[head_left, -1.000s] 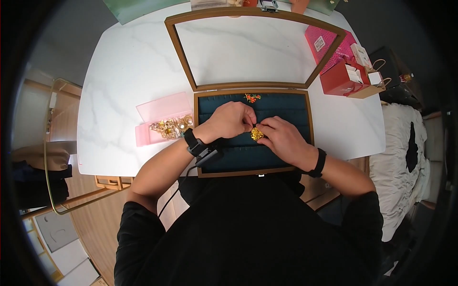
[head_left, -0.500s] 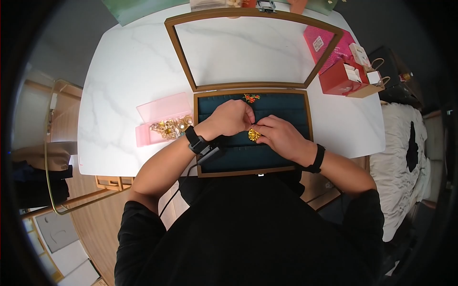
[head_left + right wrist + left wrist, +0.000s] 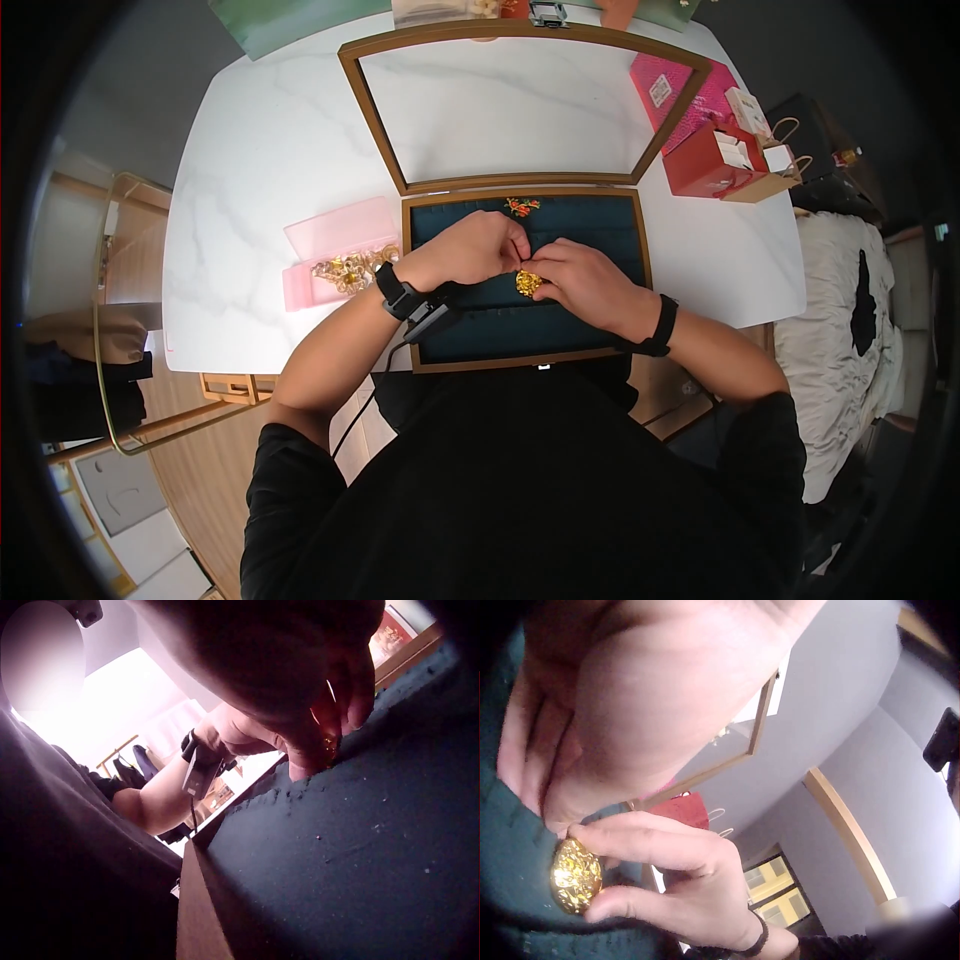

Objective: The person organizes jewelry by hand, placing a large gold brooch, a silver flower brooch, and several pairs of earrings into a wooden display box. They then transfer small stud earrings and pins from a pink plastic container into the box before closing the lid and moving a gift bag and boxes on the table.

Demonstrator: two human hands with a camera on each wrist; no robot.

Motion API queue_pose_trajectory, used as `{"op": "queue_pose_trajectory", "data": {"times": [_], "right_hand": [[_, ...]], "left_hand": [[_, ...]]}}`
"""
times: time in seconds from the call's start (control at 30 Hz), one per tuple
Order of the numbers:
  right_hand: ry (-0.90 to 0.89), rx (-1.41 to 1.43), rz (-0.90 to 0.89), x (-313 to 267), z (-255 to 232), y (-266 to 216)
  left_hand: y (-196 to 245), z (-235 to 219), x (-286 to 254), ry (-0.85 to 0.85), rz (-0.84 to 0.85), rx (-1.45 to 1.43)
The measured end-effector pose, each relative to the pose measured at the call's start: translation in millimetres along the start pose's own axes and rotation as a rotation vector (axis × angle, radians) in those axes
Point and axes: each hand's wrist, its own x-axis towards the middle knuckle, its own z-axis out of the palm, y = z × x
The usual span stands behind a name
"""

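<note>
A round gold brooch (image 3: 529, 284) with a crumpled, shiny surface is pinched by its edges between the thumb and fingers of my right hand (image 3: 590, 285). In the left wrist view the brooch (image 3: 576, 876) shows its face close over the teal padded lining (image 3: 510, 832). My left hand (image 3: 470, 248) has bent fingers at the brooch's top edge, low against the lining; I cannot tell what lies between these fingertips. Both hands are over the wood-framed display case (image 3: 407, 290). A red-orange flower brooch (image 3: 522, 207) sits on the lining near the case's back edge.
The case's glass lid (image 3: 395, 165) stands raised behind it. Left of the case, a pink box (image 3: 300, 287) holds several gold jewellery pieces. At the back right are a red gift bag (image 3: 700, 165) and a pink box (image 3: 660, 75). A cable (image 3: 365, 408) hangs from the left wrist device.
Both hands stay together over the case with the brooch in the right fingers. The whole scene shifts slightly left in the view.
</note>
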Motion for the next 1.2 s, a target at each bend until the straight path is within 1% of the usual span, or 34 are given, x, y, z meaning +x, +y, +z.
{"op": "queue_pose_trajectory", "data": {"times": [0.13,0.23,0.37,0.47,0.53,0.57,0.63,0.67,0.73,0.87,0.97,1.03,1.07,1.17,1.2], "right_hand": [[-0.009,-0.005,-0.013,-1.7,-1.1,-0.3],[0.001,-0.026,-0.040,-3.5,0.7,1.3],[0.005,-0.056,-0.036,-6.4,2.0,3.0],[-0.020,-0.028,0.012,-5.7,-1.3,1.7],[-0.014,0.004,0.082,-6.8,-2.0,-1.2],[-0.013,0.005,0.083,-8.0,-0.6,-1.1],[0.085,-0.005,0.141,-9.9,2.2,-0.3],[0.086,-0.004,0.142,-10.1,0.9,0.2],[0.032,-0.024,0.170,-8.7,-4.1,0.5],[0.002,0.000,0.184,-6.0,-6.3,0.6],[-0.009,0.014,0.210,-5.7,-6.3,1.6],[-0.010,0.058,0.233,-6.1,-8.7,1.1],[-0.010,0.059,0.234,-7.0,-10.1,0.8],[0.006,0.030,0.257,-12.8,-14.5,1.5],[0.014,-0.005,0.257,-15.5,-15.6,2.1]], "left_hand": [[-7.1,0.7,-0.6,0.010,0.016,-0.091],[-7.7,0.1,-0.9,0.006,0.042,-0.087],[-3.2,-1.8,-1.2,-0.025,-0.002,-0.075],[-3.8,-2.0,-3.9,-0.013,0.007,-0.072],[-5.3,-2.0,-5.6,0.015,0.065,-0.042],[-5.3,-1.7,-6.7,0.014,0.065,-0.042],[-3.6,-1.4,-9.4,0.034,0.033,-0.041],[-1.9,-1.6,-10.2,0.033,0.034,-0.040],[0.9,-2.3,-12.3,0.032,0.003,-0.044],[3.6,1.2,-14.3,0.040,0.025,-0.085],[13.2,4.4,-14.1,0.000,0.046,-0.056],[16.9,8.3,-14.0,0.048,0.109,0.040],[16.6,10.5,-13.2,0.047,0.108,0.040],[16.4,16.6,-12.6,0.077,0.153,0.124],[19.4,17.7,-15.1,0.102,0.195,0.190]]}}
